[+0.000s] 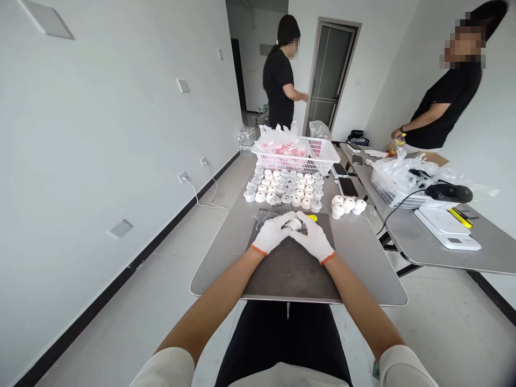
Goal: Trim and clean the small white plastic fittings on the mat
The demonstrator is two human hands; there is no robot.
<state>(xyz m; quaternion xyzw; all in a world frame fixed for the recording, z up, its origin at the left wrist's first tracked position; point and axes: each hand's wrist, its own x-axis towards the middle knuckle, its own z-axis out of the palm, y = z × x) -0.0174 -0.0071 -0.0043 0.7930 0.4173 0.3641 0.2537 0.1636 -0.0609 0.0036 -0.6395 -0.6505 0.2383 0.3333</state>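
Both my hands wear white knit gloves with orange cuffs and meet over a dark mat (290, 274) on the grey table. Between them is a small round white plastic piece (295, 224); its exact kind cannot be made out. My left hand (273, 234) curls around its left side, and my right hand (312, 237) grips it from the right. Just beyond my fingers lie a grey mesh piece (266, 215) and a yellow tool (312, 217), partly covered by my right hand. Rows of similar white round pieces (295, 200) stand behind, some with clear wrapping.
A white basket (282, 161) with plastic bags of pink items stands at the table's far end. More white pieces (349, 206) and dark phones (347, 187) sit to the right. A side table holds another basket (397, 193) and a white scale (447, 231). Two people stand beyond.
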